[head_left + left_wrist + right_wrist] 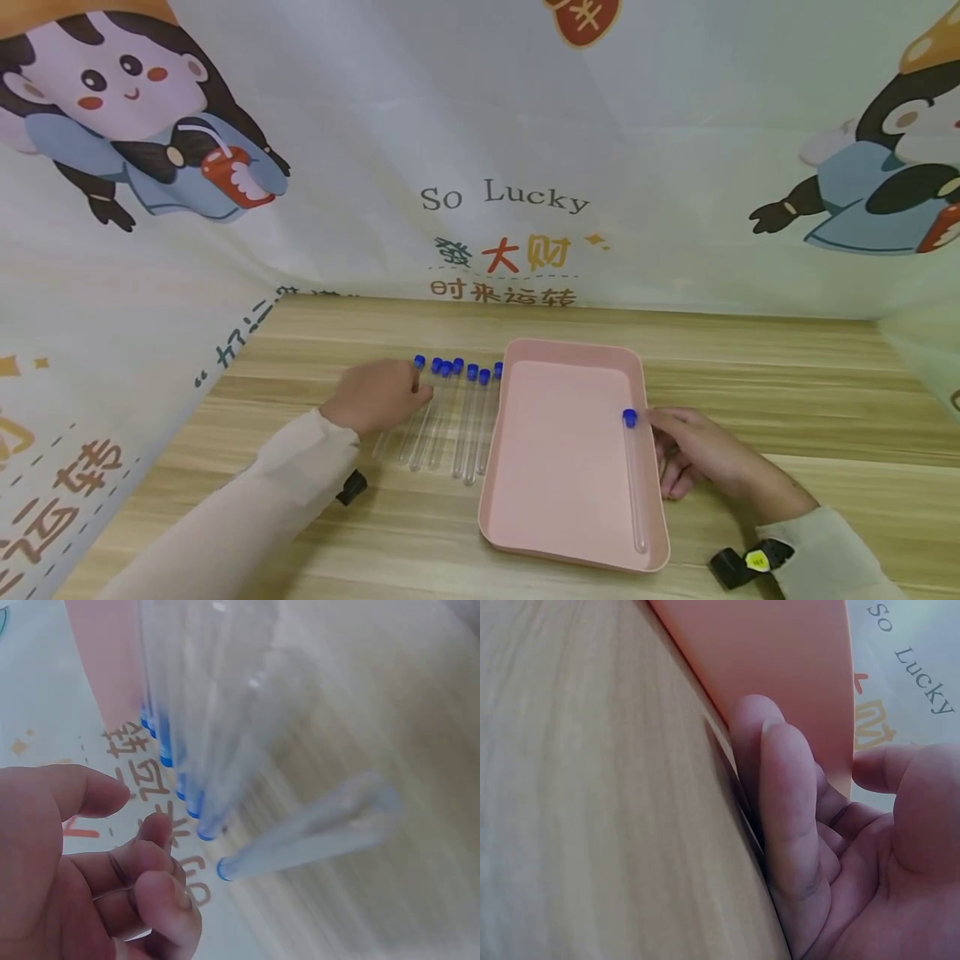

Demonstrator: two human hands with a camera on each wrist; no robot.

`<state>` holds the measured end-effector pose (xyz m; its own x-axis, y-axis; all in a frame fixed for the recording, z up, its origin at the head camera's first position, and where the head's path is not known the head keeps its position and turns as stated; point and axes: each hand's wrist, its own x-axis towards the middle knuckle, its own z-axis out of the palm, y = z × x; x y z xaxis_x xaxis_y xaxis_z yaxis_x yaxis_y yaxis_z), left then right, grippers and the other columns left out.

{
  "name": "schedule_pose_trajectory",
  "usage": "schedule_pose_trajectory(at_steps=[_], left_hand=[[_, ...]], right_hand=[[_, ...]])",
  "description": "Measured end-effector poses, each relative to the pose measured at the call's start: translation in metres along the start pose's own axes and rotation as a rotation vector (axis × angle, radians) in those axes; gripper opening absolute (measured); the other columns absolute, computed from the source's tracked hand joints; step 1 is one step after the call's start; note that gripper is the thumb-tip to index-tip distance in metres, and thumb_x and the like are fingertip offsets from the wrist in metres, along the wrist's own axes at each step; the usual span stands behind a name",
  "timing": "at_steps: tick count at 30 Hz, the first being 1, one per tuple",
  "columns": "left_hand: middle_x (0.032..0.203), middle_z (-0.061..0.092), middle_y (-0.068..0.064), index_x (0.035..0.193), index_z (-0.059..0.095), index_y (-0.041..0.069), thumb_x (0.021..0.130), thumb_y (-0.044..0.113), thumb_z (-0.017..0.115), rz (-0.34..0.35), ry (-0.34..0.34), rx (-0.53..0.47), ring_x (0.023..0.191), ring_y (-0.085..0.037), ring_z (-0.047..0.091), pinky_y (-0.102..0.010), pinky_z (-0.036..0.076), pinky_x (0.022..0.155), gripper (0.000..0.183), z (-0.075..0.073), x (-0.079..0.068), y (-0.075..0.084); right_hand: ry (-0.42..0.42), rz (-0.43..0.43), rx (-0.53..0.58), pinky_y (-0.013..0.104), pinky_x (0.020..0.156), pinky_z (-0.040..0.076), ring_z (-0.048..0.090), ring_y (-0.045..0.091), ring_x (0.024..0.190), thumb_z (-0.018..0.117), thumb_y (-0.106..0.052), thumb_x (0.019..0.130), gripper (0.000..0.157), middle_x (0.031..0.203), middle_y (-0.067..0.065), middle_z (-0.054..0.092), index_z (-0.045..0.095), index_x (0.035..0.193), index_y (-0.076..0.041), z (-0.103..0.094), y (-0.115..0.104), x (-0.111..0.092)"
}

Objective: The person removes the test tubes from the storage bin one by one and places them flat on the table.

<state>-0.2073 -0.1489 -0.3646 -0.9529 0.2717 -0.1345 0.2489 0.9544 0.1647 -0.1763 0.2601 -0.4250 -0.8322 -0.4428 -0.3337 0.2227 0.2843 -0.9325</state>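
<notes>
Several clear test tubes (461,433) with blue caps lie side by side on the table. My left hand (382,394) is over the leftmost test tube (307,836), fingertips near its blue cap. In the left wrist view its thumb and bent fingers are apart, holding nothing. To the right lies a pink tray (558,467), containing one capped test tube (634,483) lengthwise along its right side. My right hand (697,454) rests against the tray's outer right wall. Its thumb touches the rim while the other fingers lie lower, along the wall, in the right wrist view.
The wooden table (787,367) meets a printed cloth backdrop (675,167) at its far edge. The tray's left wall overlaps the rightmost test tubes in the head view. Dark wrist straps (750,565) hang at both sleeves.
</notes>
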Motion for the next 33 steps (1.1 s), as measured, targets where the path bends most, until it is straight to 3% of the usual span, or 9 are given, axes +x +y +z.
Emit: schedule_pose_trajectory(at_steps=[9, 18, 26, 33], left_hand=[[0.048, 0.027, 0.009, 0.054, 0.035, 0.021, 0.096, 0.033, 0.05, 0.041, 0.013, 0.01, 0.045, -0.007, 0.021, -0.024, 0.018, 0.043, 0.047, -0.004, 0.008, 0.024], [0.053, 0.035, 0.008, 0.06, 0.041, 0.02, 0.097, 0.036, 0.055, 0.102, 0.061, 0.022, 0.049, -0.009, 0.031, -0.027, 0.022, 0.045, 0.042, -0.011, 0.009, 0.054], [0.048, 0.022, 0.01, 0.053, 0.031, 0.022, 0.096, 0.032, 0.053, 0.185, 0.117, 0.054, 0.048, -0.007, 0.019, -0.026, 0.013, 0.045, 0.049, -0.012, 0.011, 0.079], [0.05, 0.027, 0.009, 0.059, 0.036, 0.02, 0.098, 0.032, 0.055, 0.248, 0.094, 0.058, 0.048, -0.008, 0.026, -0.026, 0.021, 0.046, 0.045, -0.015, 0.012, 0.101]], right_hand=[[0.011, 0.009, -0.001, 0.03, 0.05, 0.056, 0.066, 0.013, 0.053, 0.035, -0.04, 0.108, 0.051, 0.077, 0.003, 0.058, 0.054, 0.113, 0.006, 0.001, 0.0, -0.001], [0.003, -0.001, 0.002, 0.031, 0.05, 0.056, 0.066, 0.013, 0.054, 0.034, -0.04, 0.108, 0.049, 0.077, 0.003, 0.059, 0.054, 0.11, 0.005, 0.001, -0.001, -0.001], [-0.003, -0.002, -0.004, 0.032, 0.051, 0.056, 0.066, 0.014, 0.054, 0.031, -0.041, 0.108, 0.051, 0.077, 0.004, 0.06, 0.055, 0.107, 0.005, 0.0, -0.001, -0.001], [-0.001, -0.002, 0.0, 0.032, 0.051, 0.057, 0.066, 0.014, 0.055, 0.03, -0.043, 0.108, 0.051, 0.077, 0.004, 0.059, 0.054, 0.101, 0.001, 0.0, 0.0, -0.001]])
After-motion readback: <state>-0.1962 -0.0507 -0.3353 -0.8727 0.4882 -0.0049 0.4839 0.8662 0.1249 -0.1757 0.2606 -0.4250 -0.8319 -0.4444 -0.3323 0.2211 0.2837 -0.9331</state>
